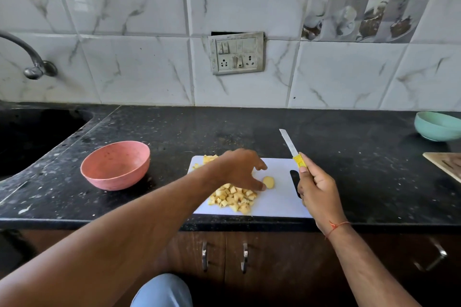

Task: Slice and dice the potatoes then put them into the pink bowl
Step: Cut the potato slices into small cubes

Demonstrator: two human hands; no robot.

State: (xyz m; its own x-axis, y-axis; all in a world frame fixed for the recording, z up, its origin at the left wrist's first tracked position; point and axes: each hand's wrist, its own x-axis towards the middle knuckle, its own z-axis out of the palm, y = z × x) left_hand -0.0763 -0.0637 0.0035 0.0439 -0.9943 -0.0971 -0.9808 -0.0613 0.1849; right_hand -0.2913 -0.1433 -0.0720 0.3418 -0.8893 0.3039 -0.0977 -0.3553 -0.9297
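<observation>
Left hand (240, 169), fingers spread, is reaching for the potato slice (269, 181) to steady it; right hand (318, 188) is gripping the knife (293, 151) clear.

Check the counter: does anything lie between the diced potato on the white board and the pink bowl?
Nothing visible does. Bare black counter separates the diced potato from the pink bowl; only the left hand hovers above the board.
</observation>
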